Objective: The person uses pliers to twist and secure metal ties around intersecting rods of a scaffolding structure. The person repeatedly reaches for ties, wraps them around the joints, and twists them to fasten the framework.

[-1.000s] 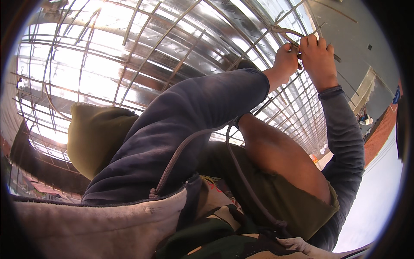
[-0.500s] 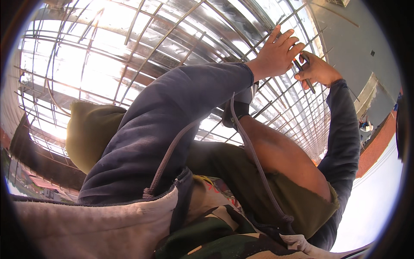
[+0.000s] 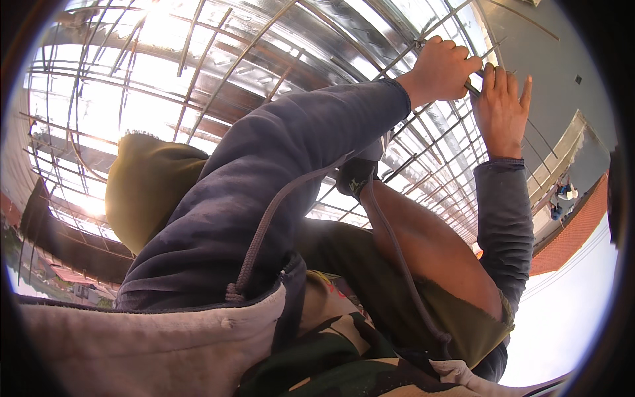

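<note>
My left hand is closed in a fist above the steel rebar mesh; whatever lies inside it is hidden. Close beside it on the right, my right hand shows its back, with the little finger sticking out and the other fingers bent forward around a slim dark hand tool. Only a short piece of that tool shows between the two hands, so its exact kind cannot be told. Crossing bars run beneath both hands, near the mesh's far right edge.
Shiny metal sheeting lies under the bars. My bent leg and dark shoe rest between my arms. A grey wall surface stands at the right, with an orange-red tiled roof beyond. Loose bar ends jut up at left.
My left hand has closed from spread fingers and moved slightly right. My right hand has turned so its back shows, and the dark tool is now mostly covered.
</note>
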### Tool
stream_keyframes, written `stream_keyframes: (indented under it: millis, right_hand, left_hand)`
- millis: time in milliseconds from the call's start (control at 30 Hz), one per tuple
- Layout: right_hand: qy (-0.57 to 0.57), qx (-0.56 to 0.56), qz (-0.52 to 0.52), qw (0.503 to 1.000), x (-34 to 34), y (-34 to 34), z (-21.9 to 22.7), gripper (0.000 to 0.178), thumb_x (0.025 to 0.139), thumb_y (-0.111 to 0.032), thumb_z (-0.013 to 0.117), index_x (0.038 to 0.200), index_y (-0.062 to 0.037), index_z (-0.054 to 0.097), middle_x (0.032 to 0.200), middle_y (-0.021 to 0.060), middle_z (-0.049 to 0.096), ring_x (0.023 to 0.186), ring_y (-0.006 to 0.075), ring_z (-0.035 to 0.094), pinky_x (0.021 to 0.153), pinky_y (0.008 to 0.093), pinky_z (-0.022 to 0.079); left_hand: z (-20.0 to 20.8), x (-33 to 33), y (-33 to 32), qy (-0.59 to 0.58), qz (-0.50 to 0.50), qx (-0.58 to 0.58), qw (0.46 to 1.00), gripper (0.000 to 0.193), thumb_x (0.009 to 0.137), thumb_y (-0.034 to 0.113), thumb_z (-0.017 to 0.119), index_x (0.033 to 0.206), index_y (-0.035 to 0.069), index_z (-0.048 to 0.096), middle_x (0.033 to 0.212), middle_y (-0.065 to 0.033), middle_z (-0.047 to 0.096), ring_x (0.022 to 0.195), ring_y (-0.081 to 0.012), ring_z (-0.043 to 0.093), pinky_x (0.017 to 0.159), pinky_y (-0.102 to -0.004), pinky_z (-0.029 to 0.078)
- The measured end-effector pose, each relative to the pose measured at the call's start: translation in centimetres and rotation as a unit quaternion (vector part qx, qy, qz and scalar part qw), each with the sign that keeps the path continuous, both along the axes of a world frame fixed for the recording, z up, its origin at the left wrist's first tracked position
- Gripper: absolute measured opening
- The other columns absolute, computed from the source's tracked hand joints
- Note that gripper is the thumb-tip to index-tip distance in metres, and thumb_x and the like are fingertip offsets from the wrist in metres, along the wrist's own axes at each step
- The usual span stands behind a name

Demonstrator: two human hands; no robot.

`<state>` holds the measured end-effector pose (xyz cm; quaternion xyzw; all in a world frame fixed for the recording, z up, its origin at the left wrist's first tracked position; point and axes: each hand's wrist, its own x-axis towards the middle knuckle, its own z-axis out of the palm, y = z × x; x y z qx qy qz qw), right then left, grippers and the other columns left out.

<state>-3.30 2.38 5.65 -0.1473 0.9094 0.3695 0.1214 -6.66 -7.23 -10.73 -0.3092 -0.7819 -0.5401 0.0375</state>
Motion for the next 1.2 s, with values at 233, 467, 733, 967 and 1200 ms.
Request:
stream_keyframes:
  millis: [233, 467, 733, 967, 1200]
  right_hand:
    - [-0.080, -0.092, -0.075, 0.990, -1.9, 5.4, -1.6, 0.007, 0.101, -0.016, 0.063, 0.107, -0.0122, 0.064, 0.086, 0.0070, 0.072, 0.079, 0.0280, 0.075, 0.070, 0.0428, 0.060]
    - [-0.377, -0.215, -0.499, 0.750, -3.1, 3.6, -0.8, 0.025, 0.091, -0.025, 0.080, 0.102, -0.0047, 0.070, 0.084, 0.0191, 0.075, 0.072, 0.0385, 0.074, 0.067, 0.0486, 0.059]
    - [-0.101, -0.057, -0.161, 0.980, 0.3, 2.5, -0.6, 0.046, 0.093, -0.016, 0.073, 0.135, -0.0081, 0.055, 0.097, 0.0155, 0.078, 0.085, 0.0390, 0.078, 0.072, 0.0499, 0.062]
    - [-0.164, -0.142, -0.259, 0.941, -1.1, 0.4, 0.9, 0.027, 0.091, -0.021, 0.074, 0.111, -0.0055, 0.063, 0.096, 0.0177, 0.073, 0.097, 0.0395, 0.075, 0.091, 0.0563, 0.057]
    - [-0.062, -0.052, -0.175, 0.981, 0.2, 2.2, -0.5, 0.016, 0.098, -0.022, 0.066, 0.105, -0.0085, 0.066, 0.091, 0.0130, 0.074, 0.089, 0.0374, 0.077, 0.073, 0.0504, 0.062]
  left_hand:
    - [-0.1, 0.2, 2.2, -0.002, 0.087, 0.020, 0.996, 0.022, 0.069, 0.020, 0.083, 0.090, 0.017, 0.075, 0.075, -0.0028, 0.068, 0.071, -0.0266, 0.069, 0.067, -0.0445, 0.048]
    - [-0.6, 1.8, 1.8, 0.042, -0.027, -0.025, 0.998, 0.013, 0.079, 0.019, 0.076, 0.091, 0.016, 0.075, 0.073, -0.0056, 0.071, 0.070, -0.0271, 0.073, 0.066, -0.0405, 0.051]
    - [4.1, -3.9, -0.6, -0.126, -0.319, -0.150, 0.927, 0.032, 0.085, 0.024, 0.075, 0.116, 0.017, 0.077, 0.102, -0.0114, 0.080, 0.099, -0.0334, 0.078, 0.084, -0.0463, 0.061]
    - [-0.4, 1.4, 1.3, 0.051, 0.021, 0.035, 0.998, 0.024, 0.073, 0.018, 0.079, 0.096, 0.017, 0.078, 0.078, -0.0022, 0.071, 0.078, -0.0246, 0.071, 0.074, -0.0420, 0.049]
    - [1.0, 1.2, 2.2, -0.018, -0.025, -0.044, 0.999, 0.010, 0.080, 0.018, 0.073, 0.088, 0.015, 0.078, 0.082, -0.0055, 0.076, 0.080, -0.0284, 0.075, 0.073, -0.0420, 0.055]
